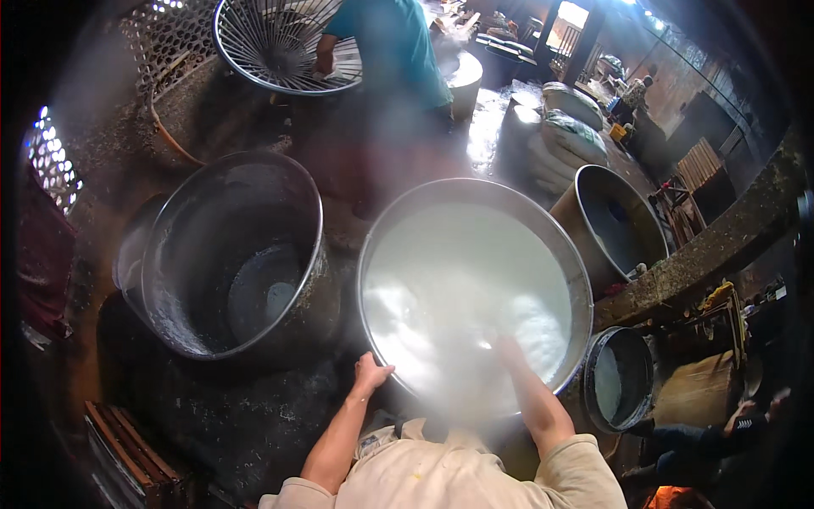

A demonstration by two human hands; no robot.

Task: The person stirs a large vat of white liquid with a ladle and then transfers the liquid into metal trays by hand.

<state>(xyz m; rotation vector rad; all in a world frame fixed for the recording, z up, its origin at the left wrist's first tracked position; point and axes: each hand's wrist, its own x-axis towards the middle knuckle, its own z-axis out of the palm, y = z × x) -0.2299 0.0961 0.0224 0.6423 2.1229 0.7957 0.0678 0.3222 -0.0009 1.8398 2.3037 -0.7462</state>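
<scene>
A large round metal vat stands right in front of me, holding a pale whitish liquid with bright reflections and steam over it. My left hand is closed on the vat's near left rim, with the thumb along the edge. Reaching over the near right rim, my right arm brings my right hand down to the liquid. Steam and glare blur its fingers, and a small bright glint shows beside them. Whether it holds anything cannot be made out.
Left of the vat is a deep metal pot with whitish residue. Another tall pot and a smaller one stand to the right. A person in a teal shirt works at a slatted round basin. Fire glows lower right.
</scene>
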